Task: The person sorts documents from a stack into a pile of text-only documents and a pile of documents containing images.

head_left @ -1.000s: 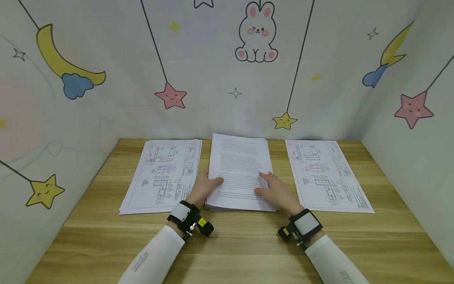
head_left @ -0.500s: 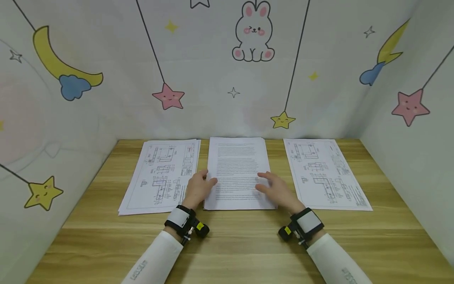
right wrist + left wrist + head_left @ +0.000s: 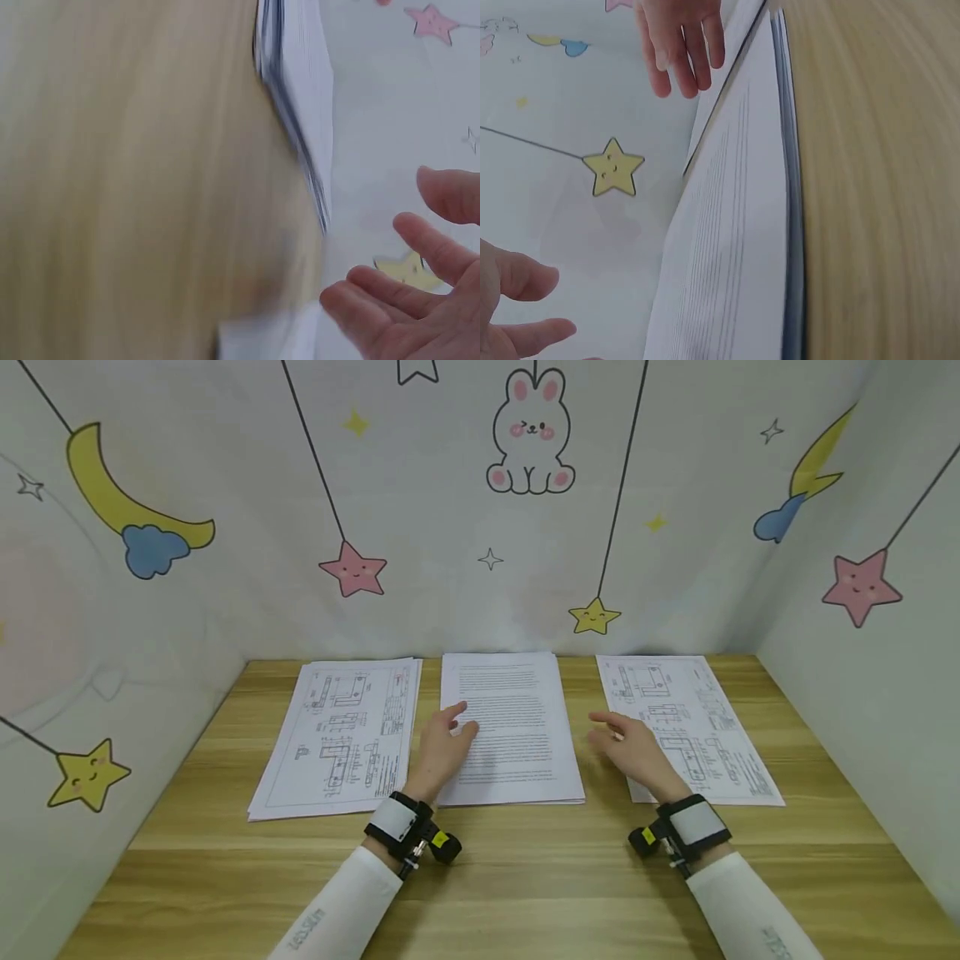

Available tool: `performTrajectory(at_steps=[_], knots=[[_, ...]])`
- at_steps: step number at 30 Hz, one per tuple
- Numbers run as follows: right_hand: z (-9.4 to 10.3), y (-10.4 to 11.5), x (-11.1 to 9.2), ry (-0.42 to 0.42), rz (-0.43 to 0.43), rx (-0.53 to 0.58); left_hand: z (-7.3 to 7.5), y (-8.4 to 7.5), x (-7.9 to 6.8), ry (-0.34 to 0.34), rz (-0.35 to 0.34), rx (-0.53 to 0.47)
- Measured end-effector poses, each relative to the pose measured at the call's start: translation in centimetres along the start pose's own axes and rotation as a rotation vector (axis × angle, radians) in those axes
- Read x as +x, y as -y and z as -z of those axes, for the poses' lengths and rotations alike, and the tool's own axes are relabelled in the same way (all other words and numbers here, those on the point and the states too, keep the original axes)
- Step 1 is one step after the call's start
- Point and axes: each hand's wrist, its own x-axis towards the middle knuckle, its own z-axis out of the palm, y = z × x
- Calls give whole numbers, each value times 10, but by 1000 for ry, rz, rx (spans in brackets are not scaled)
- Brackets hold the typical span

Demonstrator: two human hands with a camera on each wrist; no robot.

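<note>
A stack of printed text pages [image 3: 510, 735] lies in the middle of the table, its several sheets showing at the edge in the left wrist view. My left hand [image 3: 444, 747] hovers over the stack's left side, fingers loosely spread and holding nothing; the left wrist view shows it apart from the paper. To the right of the stack, my right hand [image 3: 633, 747] is held above the gap and the near-left part of the drawing sheet [image 3: 712, 727]. Its fingers [image 3: 435, 255] are relaxed with nothing between them. On the left sits a stack of technical drawings [image 3: 330, 735].
The wooden table [image 3: 510, 885] runs up to a white wall [image 3: 420, 485] printed with stars and a rabbit. Side walls bound it left and right. Each wrist carries a strapped camera, such as the left wrist camera [image 3: 444, 846].
The text stack, earlier tilted up between both hands, now lies flat. My right hand has moved right, away from it. My left hand has let go and shifted slightly over its left side.
</note>
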Motion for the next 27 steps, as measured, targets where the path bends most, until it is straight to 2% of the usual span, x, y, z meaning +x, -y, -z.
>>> performTrajectory(at_steps=[2,6,10,14,17,20,27], knots=[[18,-9,-2,-10,-39,-71,-12,-9,-2,73,-14,-71],[55,-30,-5,-7,-185,-169,-42,-25,-4,229,25,-207],[85,-54,-12,-28,-350,-200,-77,-37,-6,336,93,-308],[103,-76,-19,-61,-468,-194,-108,-47,-8,421,172,-459],[107,-85,-24,-70,-488,-206,-127,-53,-11,486,233,-611],[105,-86,-28,-70,-479,-222,-142,-59,-14,539,272,-715],[103,-81,-30,-121,-481,-174,-161,-69,-16,575,315,-796]])
